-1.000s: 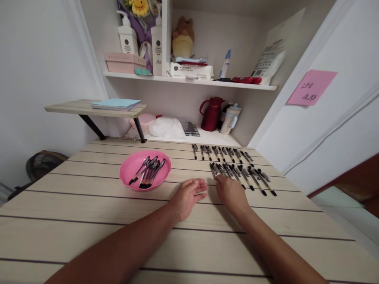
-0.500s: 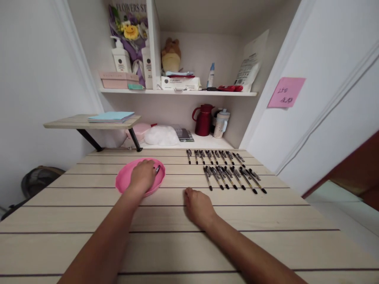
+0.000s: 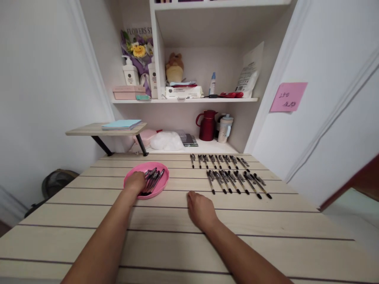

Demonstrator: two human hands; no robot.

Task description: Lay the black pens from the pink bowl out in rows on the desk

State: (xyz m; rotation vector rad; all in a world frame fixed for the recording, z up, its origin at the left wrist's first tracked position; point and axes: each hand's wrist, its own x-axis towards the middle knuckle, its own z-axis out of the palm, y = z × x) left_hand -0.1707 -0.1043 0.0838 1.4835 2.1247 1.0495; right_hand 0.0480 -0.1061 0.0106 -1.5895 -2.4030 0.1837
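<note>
My left hand (image 3: 135,182) is over the left side of a pink bowl (image 3: 165,173), its fingers curled down beside a bunch of pens (image 3: 153,181). Its fingertips are hidden, so what they grip, if anything, does not show. The bunched pens are dark and clear-barrelled, leaning together in the bowl. My right hand (image 3: 201,210) rests on the table as a closed fist, with nothing sticking out of it. Beyond it, to the right, lie a near row of pens (image 3: 232,182) and a far row of pens (image 3: 219,161), placed side by side.
The slatted wooden table (image 3: 166,252) meets a white shelf unit at the back. A small raised stand (image 3: 89,129) carries blue paper (image 3: 122,124). A red jug (image 3: 207,125) and a pale cup (image 3: 225,129) stand behind the pens. A pink note (image 3: 288,96) hangs on the right.
My left hand has shifted left within the bowl, uncovering the bunch of pens. My right fist keeps its place on the table. The camera view has tilted up slightly.
</note>
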